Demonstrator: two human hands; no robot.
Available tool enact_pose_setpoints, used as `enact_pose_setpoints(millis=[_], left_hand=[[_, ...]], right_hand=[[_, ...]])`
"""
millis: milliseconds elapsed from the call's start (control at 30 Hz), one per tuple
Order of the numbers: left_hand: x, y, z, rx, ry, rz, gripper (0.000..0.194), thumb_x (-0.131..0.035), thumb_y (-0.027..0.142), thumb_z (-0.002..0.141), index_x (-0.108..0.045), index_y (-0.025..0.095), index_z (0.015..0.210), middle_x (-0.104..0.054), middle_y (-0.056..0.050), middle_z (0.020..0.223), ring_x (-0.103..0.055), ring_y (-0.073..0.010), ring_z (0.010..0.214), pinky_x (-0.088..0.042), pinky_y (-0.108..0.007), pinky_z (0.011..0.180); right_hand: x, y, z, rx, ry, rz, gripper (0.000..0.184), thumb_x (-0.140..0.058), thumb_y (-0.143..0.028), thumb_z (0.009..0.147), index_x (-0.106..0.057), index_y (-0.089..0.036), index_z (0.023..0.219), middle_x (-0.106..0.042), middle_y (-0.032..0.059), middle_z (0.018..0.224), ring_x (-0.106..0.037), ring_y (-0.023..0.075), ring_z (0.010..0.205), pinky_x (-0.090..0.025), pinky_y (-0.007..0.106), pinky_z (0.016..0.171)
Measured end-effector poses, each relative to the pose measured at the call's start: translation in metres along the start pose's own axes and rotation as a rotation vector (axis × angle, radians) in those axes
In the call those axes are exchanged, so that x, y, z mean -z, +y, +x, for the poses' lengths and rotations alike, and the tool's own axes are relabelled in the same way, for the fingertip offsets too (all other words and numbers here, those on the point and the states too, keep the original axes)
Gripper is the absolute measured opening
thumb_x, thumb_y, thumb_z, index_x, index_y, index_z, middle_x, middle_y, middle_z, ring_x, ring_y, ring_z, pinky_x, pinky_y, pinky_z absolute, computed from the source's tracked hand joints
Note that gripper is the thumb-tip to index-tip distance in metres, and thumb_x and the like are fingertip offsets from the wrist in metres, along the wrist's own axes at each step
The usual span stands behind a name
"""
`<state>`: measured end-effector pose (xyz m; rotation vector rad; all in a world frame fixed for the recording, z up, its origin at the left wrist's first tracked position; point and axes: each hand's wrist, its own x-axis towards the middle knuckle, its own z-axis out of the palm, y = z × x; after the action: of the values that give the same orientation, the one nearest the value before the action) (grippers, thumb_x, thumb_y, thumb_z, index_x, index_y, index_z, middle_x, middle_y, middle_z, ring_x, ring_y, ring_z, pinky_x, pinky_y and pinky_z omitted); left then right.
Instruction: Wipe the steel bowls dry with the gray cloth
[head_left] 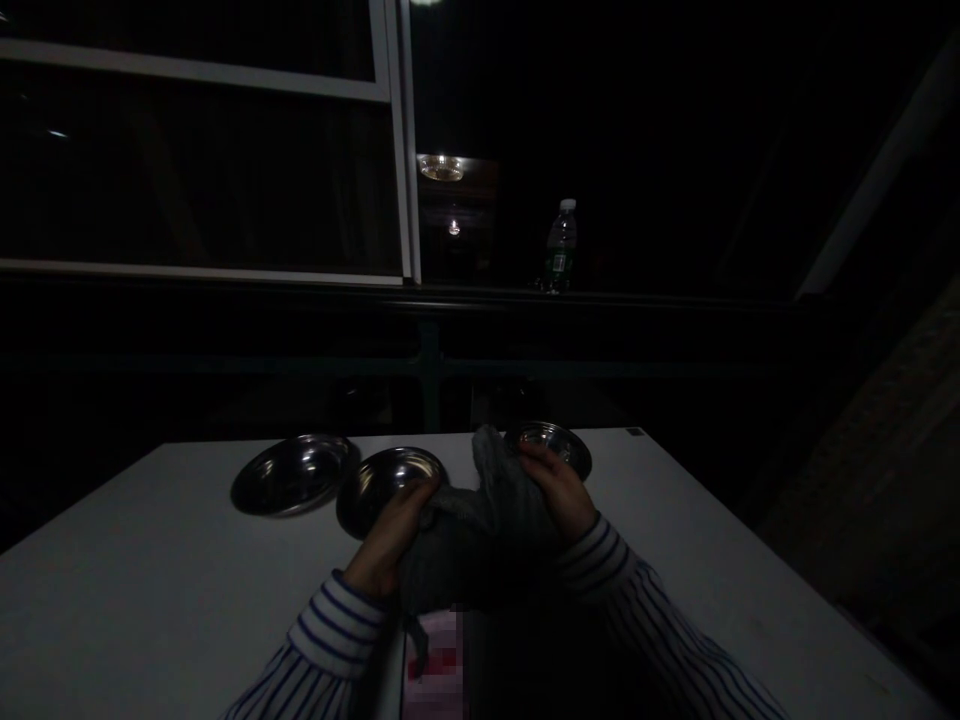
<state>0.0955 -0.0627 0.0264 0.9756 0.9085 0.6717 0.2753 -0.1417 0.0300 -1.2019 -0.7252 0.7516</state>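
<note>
A dark grey cloth [465,540] hangs bunched between my hands above the near part of the white table. On its left side, my left hand [394,530] is closed on the cloth, thumb on top. Its right side is gripped by my right hand [561,490], whose fingers curl over the upper fold. Just beyond my left hand lies a shiny metal bowl [375,485]. Another metal bowl [292,475] is farther left. Behind my right hand a third metal bowl [566,448] is partly hidden by the hand and cloth.
The white table [150,560] extends to both sides. Past its far edge, a plastic bottle [561,250] with a white cap stands on a dark ledge by a white-framed window [405,180]. A pink item [435,690], partly pixelated, shows below the cloth. The scene is dim.
</note>
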Motion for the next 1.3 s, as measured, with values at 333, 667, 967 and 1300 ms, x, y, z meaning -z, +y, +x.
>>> enact_pose_setpoints(millis=[333, 667, 967, 1300], left_hand=[[0.008, -0.011, -0.014, -0.084, -0.328, 0.288, 0.033, -0.07, 0.031, 0.059, -0.065, 0.016, 0.087, -0.066, -0.004, 0.084, -0.059, -0.0188, 0.083, -0.042, -0.029, 0.078], [0.004, -0.026, -0.001, 0.075, -0.365, -0.048, 0.051, -0.056, 0.059, 0.063, -0.063, 0.013, 0.085, -0.066, -0.01, 0.086, -0.059, -0.0244, 0.086, -0.044, -0.035, 0.077], [-0.03, -0.033, -0.01, -0.194, -0.516, 0.093, 0.046, -0.07, 0.029, 0.06, -0.059, 0.021, 0.104, -0.064, -0.008, 0.102, -0.057, -0.0234, 0.098, -0.044, -0.033, 0.082], [-0.025, 0.0, -0.022, 0.121, -0.208, -0.345, 0.032, -0.057, 0.032, 0.073, -0.061, 0.013, 0.099, -0.068, -0.009, 0.088, -0.063, -0.0233, 0.084, -0.049, -0.034, 0.076]], right_hand=[[0.011, -0.027, -0.001, -0.05, 0.096, 0.171, 0.033, -0.071, -0.03, 0.054, -0.062, -0.02, 0.083, -0.067, 0.0016, 0.077, -0.062, 0.0189, 0.073, -0.046, 0.03, 0.068], [0.015, -0.05, -0.004, -0.044, 0.039, 0.128, 0.031, -0.068, -0.029, 0.058, -0.059, -0.02, 0.086, -0.066, -0.0019, 0.068, -0.061, 0.0144, 0.062, -0.046, 0.026, 0.061], [-0.001, -0.054, -0.001, -0.074, -0.17, -0.092, 0.029, -0.062, -0.028, 0.063, -0.061, -0.02, 0.091, -0.066, -0.0007, 0.073, -0.06, 0.0152, 0.065, -0.046, 0.028, 0.064], [0.025, -0.03, -0.002, 0.189, -0.167, -0.499, 0.049, -0.064, -0.034, 0.065, -0.055, -0.018, 0.11, -0.056, 0.0091, 0.113, -0.049, 0.0228, 0.108, -0.033, 0.04, 0.095]])
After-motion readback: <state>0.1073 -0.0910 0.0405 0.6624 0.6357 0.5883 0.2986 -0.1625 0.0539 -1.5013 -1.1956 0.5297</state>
